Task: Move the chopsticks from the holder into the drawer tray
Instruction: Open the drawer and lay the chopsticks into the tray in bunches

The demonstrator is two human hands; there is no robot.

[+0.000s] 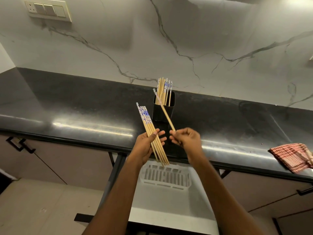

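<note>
Left hand (145,146) grips about six chopsticks (153,134); right hand (186,139) pinches one chopstick (165,111); roughly eight more in the black holder (163,109).

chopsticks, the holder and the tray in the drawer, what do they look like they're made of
Chopsticks: likely bamboo or wood, pale tan and matte, with blue-and-white printed tops. Holder: black, square, smooth with a slight sheen; thin metal or plastic, hard to tell which. Drawer tray: white slotted moulding, most likely plastic.
</note>
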